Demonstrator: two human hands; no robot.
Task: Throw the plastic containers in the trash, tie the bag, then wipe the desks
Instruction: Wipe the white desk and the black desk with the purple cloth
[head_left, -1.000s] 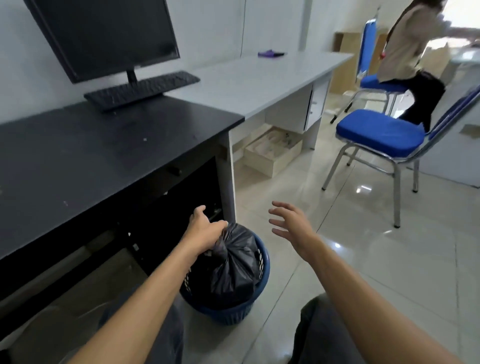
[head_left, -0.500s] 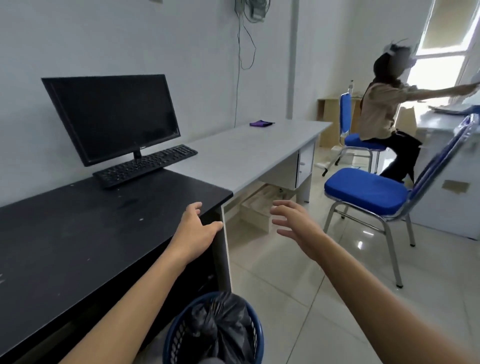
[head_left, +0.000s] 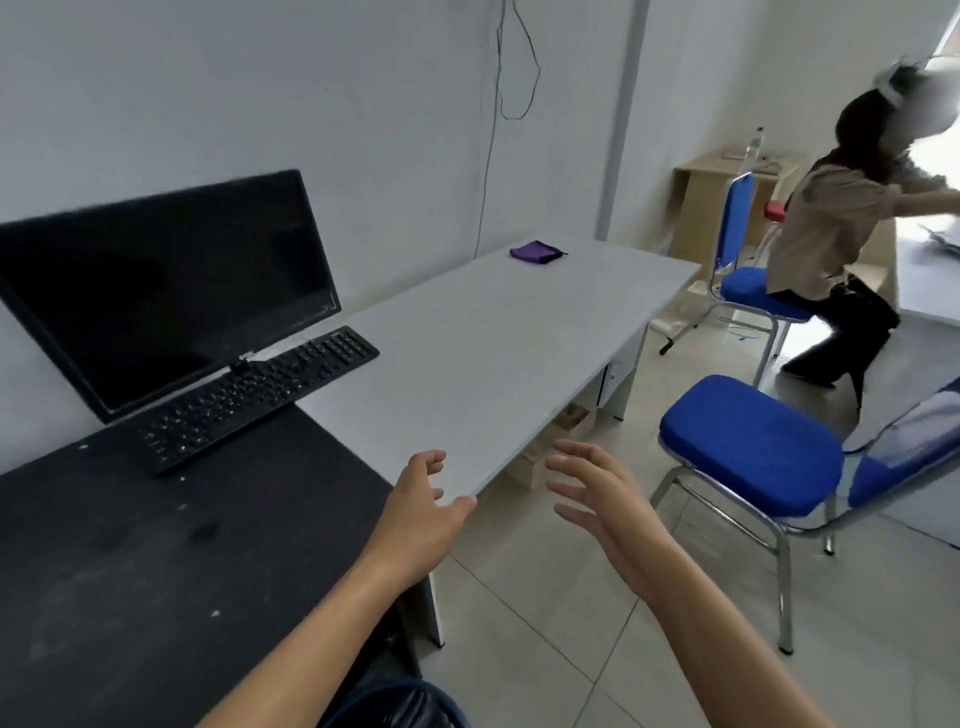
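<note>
My left hand (head_left: 421, 512) hovers over the near corner where the black desk (head_left: 130, 571) meets the grey desk (head_left: 493, 332), fingers loosely spread and holding nothing. Just to its right, my right hand (head_left: 597, 499) hangs over the floor with fingers spread, also empty. A purple cloth (head_left: 535, 253) lies at the far end of the grey desk. At the bottom edge, only the rim of the blue bin (head_left: 415, 696) and a bit of the black trash bag (head_left: 400, 714) show. No plastic containers are visible.
A black monitor (head_left: 166, 296) and keyboard (head_left: 260, 395) stand on the black desk. A blue chair (head_left: 748, 447) stands close on the right. Further back a person (head_left: 831, 244) sits on another blue chair. A cardboard box (head_left: 550, 447) lies under the grey desk.
My left hand let go of the tied black bag in the bin. Both hands rose to desk height as my view lifted from the bin to the desks.
</note>
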